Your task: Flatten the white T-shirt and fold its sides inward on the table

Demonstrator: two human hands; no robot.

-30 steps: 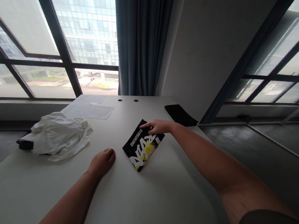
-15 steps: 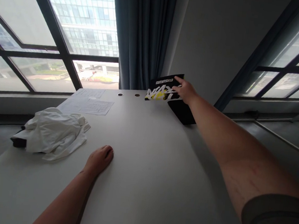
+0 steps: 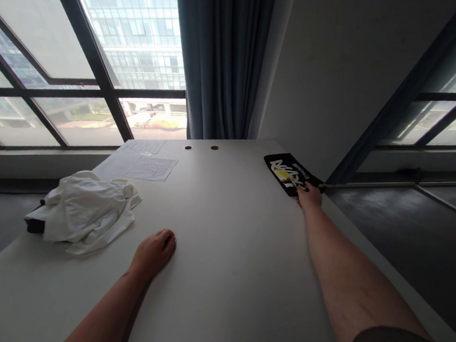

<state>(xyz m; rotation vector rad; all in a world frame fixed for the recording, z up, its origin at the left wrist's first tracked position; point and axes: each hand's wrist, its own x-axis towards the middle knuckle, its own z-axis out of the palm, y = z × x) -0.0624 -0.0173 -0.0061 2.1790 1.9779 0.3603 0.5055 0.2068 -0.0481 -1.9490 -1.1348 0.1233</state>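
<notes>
**Speaker 1:** From where is the scene viewed?

**Speaker 2:** It is viewed through 1 camera worn on the head, faced forward and down.

**Speaker 1:** How near is the view, and what is framed?

**Speaker 2:** The left hand (image 3: 154, 252) and right hand (image 3: 309, 197) are seen close below, the worktop (image 3: 226, 277) is seen stretching ahead, and the window (image 3: 124, 34) is framed farther off.

- folded garment (image 3: 287, 174): black, with white and yellow graffiti-style lettering
- crumpled cloth (image 3: 86, 212): white
- tabletop (image 3: 217, 298): pale grey
- curtain (image 3: 223, 48): slate blue
</notes>
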